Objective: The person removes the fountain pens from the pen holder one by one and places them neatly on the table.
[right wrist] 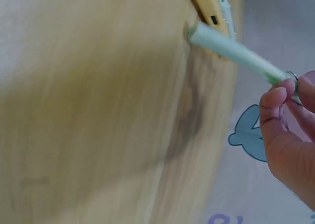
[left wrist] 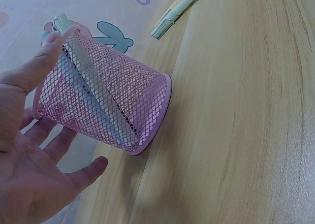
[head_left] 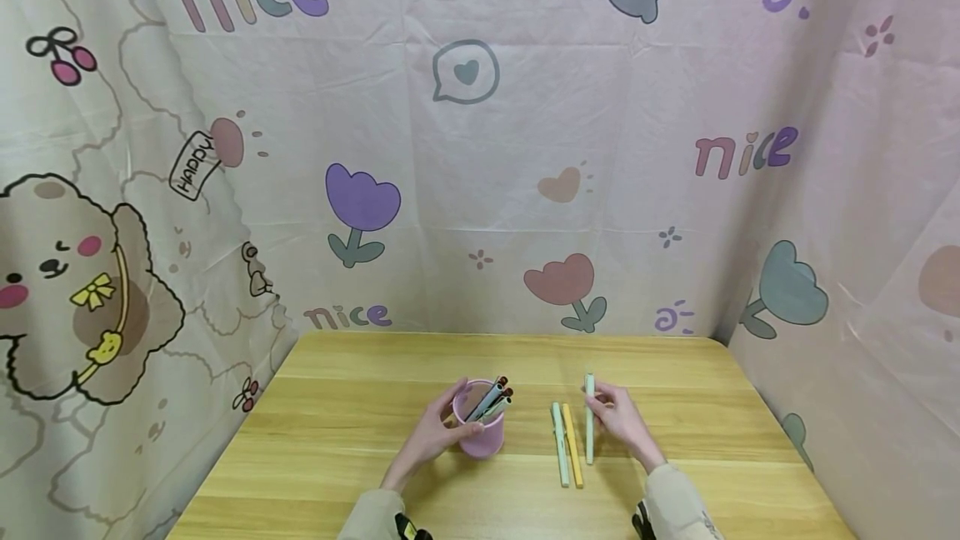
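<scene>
A pink mesh pen cup [head_left: 482,442] stands on the table at the middle, with several pens [head_left: 491,400] leaning inside it. My left hand [head_left: 432,433] holds the cup near its rim; in the left wrist view the thumb [left wrist: 42,61] lies at the rim and the fingers are on the other side. To the right, my right hand [head_left: 619,415] pinches a pale green pen [head_left: 589,432] near its far end. In the right wrist view, thumb and fingers grip this green pen [right wrist: 236,51], whose other end points toward the table.
Between the hands, another pale green pen [head_left: 560,446] and a yellow pen [head_left: 573,446] lie side by side on the wooden table [head_left: 330,407]. A printed cloth [head_left: 465,157] hangs behind the table and along both sides.
</scene>
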`<state>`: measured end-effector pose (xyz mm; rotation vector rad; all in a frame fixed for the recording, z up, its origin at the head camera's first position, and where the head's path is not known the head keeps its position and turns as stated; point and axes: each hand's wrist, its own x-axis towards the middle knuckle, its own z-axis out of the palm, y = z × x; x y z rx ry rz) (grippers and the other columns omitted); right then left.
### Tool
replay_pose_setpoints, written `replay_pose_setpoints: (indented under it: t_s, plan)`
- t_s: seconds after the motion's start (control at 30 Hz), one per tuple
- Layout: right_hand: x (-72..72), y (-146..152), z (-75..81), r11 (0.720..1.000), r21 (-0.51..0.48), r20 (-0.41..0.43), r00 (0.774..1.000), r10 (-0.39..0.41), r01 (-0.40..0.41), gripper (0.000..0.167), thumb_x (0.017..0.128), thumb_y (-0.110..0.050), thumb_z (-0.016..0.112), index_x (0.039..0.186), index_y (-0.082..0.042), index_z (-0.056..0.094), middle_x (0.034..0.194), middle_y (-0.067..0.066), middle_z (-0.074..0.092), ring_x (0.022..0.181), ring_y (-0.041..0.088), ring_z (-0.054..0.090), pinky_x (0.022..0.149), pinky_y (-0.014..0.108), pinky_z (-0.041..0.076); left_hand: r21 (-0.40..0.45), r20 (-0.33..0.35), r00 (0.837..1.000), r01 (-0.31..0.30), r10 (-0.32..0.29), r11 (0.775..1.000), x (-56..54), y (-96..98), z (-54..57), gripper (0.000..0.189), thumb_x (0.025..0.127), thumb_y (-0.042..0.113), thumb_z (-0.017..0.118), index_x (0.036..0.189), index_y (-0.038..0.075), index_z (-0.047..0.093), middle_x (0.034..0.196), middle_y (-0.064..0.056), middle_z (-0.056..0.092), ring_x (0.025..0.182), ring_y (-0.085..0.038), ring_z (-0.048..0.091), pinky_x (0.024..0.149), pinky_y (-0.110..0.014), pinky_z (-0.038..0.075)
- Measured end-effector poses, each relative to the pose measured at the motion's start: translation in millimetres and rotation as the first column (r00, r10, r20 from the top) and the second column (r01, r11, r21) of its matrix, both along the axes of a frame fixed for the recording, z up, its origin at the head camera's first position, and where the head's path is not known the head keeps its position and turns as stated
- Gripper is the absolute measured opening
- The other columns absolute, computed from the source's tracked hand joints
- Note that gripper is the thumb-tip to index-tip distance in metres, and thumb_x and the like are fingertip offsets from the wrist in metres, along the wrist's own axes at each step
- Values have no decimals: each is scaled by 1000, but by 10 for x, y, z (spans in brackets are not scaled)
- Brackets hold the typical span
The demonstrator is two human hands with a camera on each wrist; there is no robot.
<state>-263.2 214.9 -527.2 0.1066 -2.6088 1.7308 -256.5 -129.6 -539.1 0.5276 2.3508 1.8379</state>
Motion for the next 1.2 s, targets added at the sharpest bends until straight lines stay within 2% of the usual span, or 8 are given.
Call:
replay_pose_setpoints:
  t_s: [0.2, 0.3, 0.57, 0.93, 1.2]
  plan:
    - [9, 31, -61, 998, 40, -3, 998, 57, -57, 16, 99, 0, 56, 106, 13, 61, 80, 16, 61, 54, 11, 52, 44, 20, 46, 0, 1, 1000, -3, 3, 1000, 4, 6, 3, 88, 86, 15, 80, 156, -1, 30, 159, -31, 32, 141, -54, 39, 113, -67, 39]
    - [10, 32, -102, 997, 47, 3, 998, 56, -56, 17, 98, 1, 56, 107, 14, 62, 79, 15, 60, 52, 9, 51, 43, 20, 45, -1, -2, 1000, 0, 0, 1000, 3, 8, 4, 88, 86, 15, 80, 156, -2, 29, 160, -30, 31, 141, -54, 39, 113, -67, 40]
    - [-11, -4, -206, 997, 83, 46, 999, 1, -5, 32, 95, 1, 61, 123, 15, 58, 81, 9, 60, 53, 12, 51, 43, 20, 45, 3, -4, 1000, 2, -2, 1000, 5, 3, 10, 88, 86, 14, 80, 156, -3, 29, 160, -30, 30, 141, -54, 39, 113, -66, 40]
    - [10, -51, -226, 994, 102, 86, 995, -54, 45, 23, 93, 0, 63, 115, 9, 60, 78, 7, 59, 53, 13, 51, 43, 20, 45, 1, 4, 1000, -5, 4, 1000, 8, 4, 17, 87, 86, 14, 80, 156, -1, 30, 160, -29, 31, 142, -53, 39, 113, -66, 40]
    - [11, -60, -256, 995, 100, 74, 997, -30, 22, 20, 93, 0, 63, 110, 10, 60, 79, 9, 59, 54, 13, 50, 43, 19, 44, -1, 4, 1000, -1, 1, 1000, 2, 3, 11, 87, 86, 15, 79, 156, -1, 30, 161, -29, 31, 142, -53, 39, 113, -65, 41]
